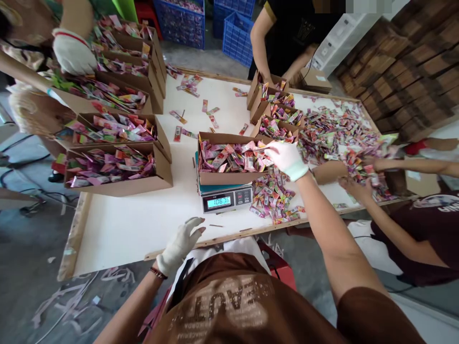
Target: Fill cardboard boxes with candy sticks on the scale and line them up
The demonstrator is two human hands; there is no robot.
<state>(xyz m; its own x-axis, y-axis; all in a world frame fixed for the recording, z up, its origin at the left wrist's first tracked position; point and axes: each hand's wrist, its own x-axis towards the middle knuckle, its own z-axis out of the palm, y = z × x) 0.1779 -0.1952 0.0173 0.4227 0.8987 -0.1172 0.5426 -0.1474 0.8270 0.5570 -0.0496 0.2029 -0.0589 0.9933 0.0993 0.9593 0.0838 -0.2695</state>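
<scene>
A cardboard box (229, 178) filled with small, colourful wrapped packets (233, 157) rests on a digital scale (225, 200), whose lit display seems to read 1067.6. My right hand (287, 158), in a white glove, reaches over the right end of this box. Its fingertips are pinched together at a packet there. Loose packets (274, 198) lie in a pile just below that hand. My left hand (182, 242), gloved with bare fingertips, hovers by the table's near edge, fingers apart and holding nothing.
Filled boxes (118, 188) line the table's left end, where a co-worker's gloved hand (73, 52) works. More boxes (256, 102) stand across the table by another person. A big heap of packets (333, 129) covers the right side, with a third person's hands (358, 188) there.
</scene>
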